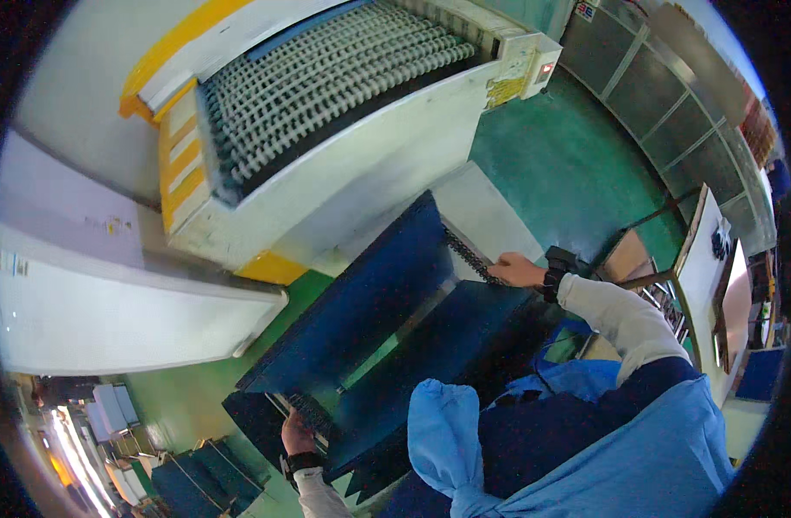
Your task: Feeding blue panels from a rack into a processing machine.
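In front of me is a rack of large dark blue panels [352, 298], set at an angle with a narrow gap between them. Black toothed strips run along its two ends, one at the far right end [469, 255] and one at the near left end [312, 413]. My right hand [518, 269] is closed on the rack's right end, beside the toothed strip. Down at the left end, my left hand [299, 434] has its fingers wrapped round the edge near the other strip. Both wrists carry black bands.
Beyond the rack stands a white machine with a bed of roller wheels [335, 86] and yellow-striped edges. A long white housing [128, 324] juts in from the left. At right is a table [704, 259] with boards. More dark panels [197, 479] stand at lower left on the green floor.
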Demonstrator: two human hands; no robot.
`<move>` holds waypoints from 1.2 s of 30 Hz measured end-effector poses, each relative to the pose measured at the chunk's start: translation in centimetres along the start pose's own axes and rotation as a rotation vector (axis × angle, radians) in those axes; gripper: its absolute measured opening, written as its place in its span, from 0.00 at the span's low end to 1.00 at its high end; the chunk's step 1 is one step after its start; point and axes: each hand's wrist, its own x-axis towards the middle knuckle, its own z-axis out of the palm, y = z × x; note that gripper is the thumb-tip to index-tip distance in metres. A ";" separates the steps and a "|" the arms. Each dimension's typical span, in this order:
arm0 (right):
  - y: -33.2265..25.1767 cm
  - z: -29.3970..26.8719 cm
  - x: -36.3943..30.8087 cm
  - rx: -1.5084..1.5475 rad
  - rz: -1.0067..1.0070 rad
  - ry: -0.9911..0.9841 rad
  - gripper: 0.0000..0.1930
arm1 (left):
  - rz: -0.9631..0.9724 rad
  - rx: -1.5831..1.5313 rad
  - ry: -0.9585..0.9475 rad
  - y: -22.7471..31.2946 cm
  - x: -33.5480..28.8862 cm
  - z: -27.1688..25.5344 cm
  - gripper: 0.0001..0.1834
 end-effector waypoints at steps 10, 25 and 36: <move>11.7 -16.3 10.1 0.010 0.048 0.168 0.27 | -0.070 0.011 -0.139 0.7 5.4 27.1 0.08; 17.7 -21.1 21.7 0.358 0.131 -0.037 0.26 | -0.023 0.495 -0.122 3.7 11.6 36.3 0.10; 5.0 -27.1 12.9 0.052 -0.262 0.365 0.22 | 0.097 0.167 -0.141 -5.0 4.8 28.4 0.17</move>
